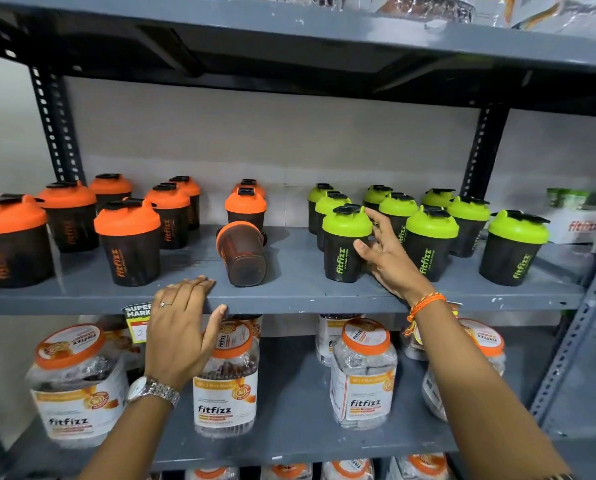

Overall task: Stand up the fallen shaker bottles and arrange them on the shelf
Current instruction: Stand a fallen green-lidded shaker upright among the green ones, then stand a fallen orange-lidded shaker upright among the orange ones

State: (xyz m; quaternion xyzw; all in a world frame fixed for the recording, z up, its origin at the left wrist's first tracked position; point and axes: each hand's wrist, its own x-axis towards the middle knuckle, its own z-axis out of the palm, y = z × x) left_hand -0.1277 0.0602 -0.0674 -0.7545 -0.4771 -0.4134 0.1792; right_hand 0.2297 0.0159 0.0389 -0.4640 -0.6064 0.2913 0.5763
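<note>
Black shaker bottles stand on the grey middle shelf point(289, 296): several with orange lids point(126, 237) on the left, several with green lids point(431, 240) on the right. One orange-lidded bottle point(242, 252) lies on its side in the middle, base toward me. My right hand point(386, 258) rests against the right side of the front upright green-lidded bottle point(345, 244), thumb on its body, fingers spread behind it. My left hand point(182, 327) lies on the shelf's front edge just left of the fallen bottle, holding nothing.
The lower shelf holds clear jars with orange lids point(225, 379). A yellow price tag point(138, 322) hangs on the shelf edge by my left hand. Perforated steel uprights point(57, 126) frame the rack. A white box point(577, 223) sits at the far right.
</note>
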